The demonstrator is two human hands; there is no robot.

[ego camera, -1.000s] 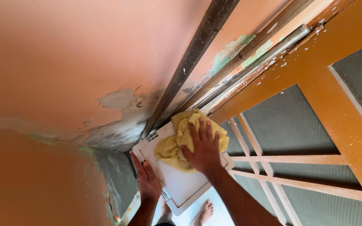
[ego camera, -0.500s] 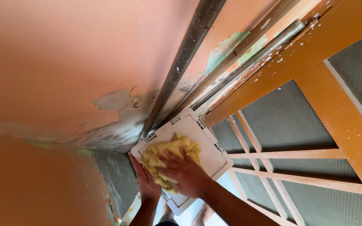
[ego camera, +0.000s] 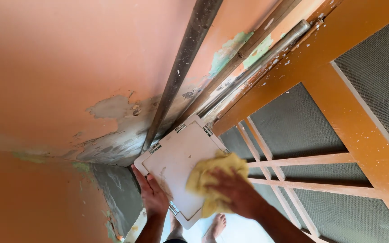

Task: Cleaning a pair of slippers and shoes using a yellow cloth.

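A flat white square panel (ego camera: 176,157) with small vent slots along its edges is held up in front of me. My left hand (ego camera: 151,193) grips its lower left edge. My right hand (ego camera: 235,191) presses a crumpled yellow cloth (ego camera: 210,180) against the panel's lower right part. The hand is motion-blurred. The cloth covers the panel's right corner.
An orange wall (ego camera: 68,58) with peeling grey patches fills the left. A dark metal bar (ego camera: 176,76) and a silver rod (ego camera: 253,63) run diagonally. An orange door frame (ego camera: 338,99) with grey mesh panels is on the right. Bare feet (ego camera: 217,225) show on the pale floor below.
My right hand has swept the yellow cloth from the panel's upper right to its lower left, and now to its lower right. My left hand stays on the panel's edge.
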